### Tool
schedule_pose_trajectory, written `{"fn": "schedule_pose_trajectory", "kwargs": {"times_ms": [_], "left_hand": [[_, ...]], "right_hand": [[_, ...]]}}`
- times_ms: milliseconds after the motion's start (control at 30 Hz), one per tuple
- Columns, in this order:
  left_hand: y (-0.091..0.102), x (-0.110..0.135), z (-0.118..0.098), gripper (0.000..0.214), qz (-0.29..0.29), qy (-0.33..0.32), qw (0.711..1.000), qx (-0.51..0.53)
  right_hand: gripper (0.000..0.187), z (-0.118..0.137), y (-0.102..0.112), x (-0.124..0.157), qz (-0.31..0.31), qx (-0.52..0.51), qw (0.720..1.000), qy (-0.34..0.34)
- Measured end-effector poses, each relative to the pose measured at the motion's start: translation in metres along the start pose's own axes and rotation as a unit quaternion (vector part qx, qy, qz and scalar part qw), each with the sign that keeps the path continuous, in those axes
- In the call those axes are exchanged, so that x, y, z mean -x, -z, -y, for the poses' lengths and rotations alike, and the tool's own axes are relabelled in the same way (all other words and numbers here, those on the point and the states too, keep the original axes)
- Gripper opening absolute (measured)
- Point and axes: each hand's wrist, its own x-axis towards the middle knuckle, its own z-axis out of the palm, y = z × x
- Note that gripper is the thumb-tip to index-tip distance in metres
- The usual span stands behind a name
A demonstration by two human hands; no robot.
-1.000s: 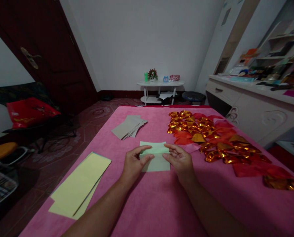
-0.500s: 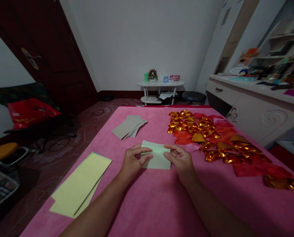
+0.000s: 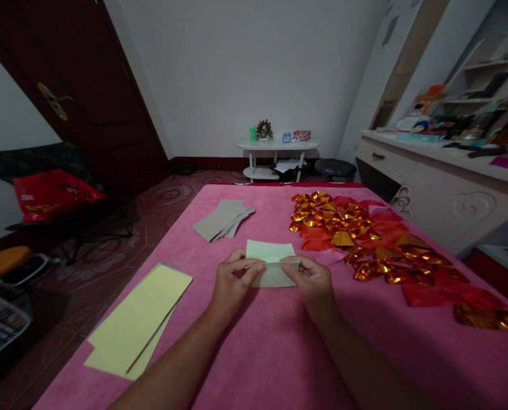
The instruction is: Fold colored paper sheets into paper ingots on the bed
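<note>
Between my hands is a pale green sheet of paper [image 3: 271,250], with a raised crease running across its middle. My left hand [image 3: 236,276] pinches the left end of that crease between thumb and fingers. At the right end, my right hand [image 3: 311,279] pinches it the same way. Both thumbs lie on the near side of the fold. The paper's far half stands tilted up a little, and its near half slants toward me over the pink cloth [image 3: 262,341].
Yellow paper sheets [image 3: 140,310] lie at left, with grey paper pieces [image 3: 224,217] beyond them. Folded gold and red foil shapes [image 3: 339,222] spread over the right side. A white side table [image 3: 277,145] stands by the wall; a white dresser [image 3: 433,188] is at right.
The crease across the paper has become a raised ridge, pinched at both ends. The far half shows larger and tilts up more. My hands have barely shifted.
</note>
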Motion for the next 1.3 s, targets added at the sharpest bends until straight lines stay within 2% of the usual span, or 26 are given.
{"fn": "schedule_pose_trajectory", "kwargs": {"times_ms": [133, 233, 333, 500, 600, 867, 1067, 1200, 1300], "left_hand": [[0.002, 0.000, -0.003, 0.011, -0.032, -0.066, 0.995, -0.063], [0.005, 0.000, -0.006, 0.010, -0.039, -0.091, 0.988, -0.117], [0.008, -0.001, -0.008, 0.011, -0.008, -0.100, 0.985, -0.143], [0.010, -0.004, -0.008, 0.017, 0.084, -0.076, 0.991, -0.075], [0.008, -0.003, -0.007, 0.018, 0.095, -0.063, 0.992, -0.061], [0.004, 0.001, -0.003, 0.014, 0.017, -0.078, 0.994, -0.068], [0.003, 0.003, -0.004, 0.011, 0.027, -0.110, 0.991, -0.068], [0.002, 0.002, -0.004, 0.011, 0.039, -0.121, 0.990, -0.060], [0.002, 0.002, -0.003, 0.011, 0.040, -0.132, 0.989, -0.055]], "right_hand": [[0.011, 0.006, 0.002, -0.001, 0.027, 0.015, 0.998, 0.046], [0.015, 0.006, 0.004, 0.000, 0.033, 0.016, 0.999, 0.035], [0.018, 0.006, 0.005, -0.001, 0.033, 0.011, 0.999, 0.027], [0.014, 0.009, 0.005, 0.000, 0.060, 0.001, 0.998, 0.028], [0.012, 0.011, 0.004, 0.001, 0.067, -0.008, 0.997, 0.023], [0.019, 0.002, 0.005, -0.001, -0.010, -0.058, 0.998, -0.029], [0.011, 0.001, 0.006, -0.004, -0.043, -0.019, 0.997, 0.060], [0.014, 0.004, 0.005, -0.003, -0.036, -0.037, 0.998, 0.039], [0.018, 0.008, 0.005, -0.002, -0.052, -0.024, 0.998, 0.023]]}}
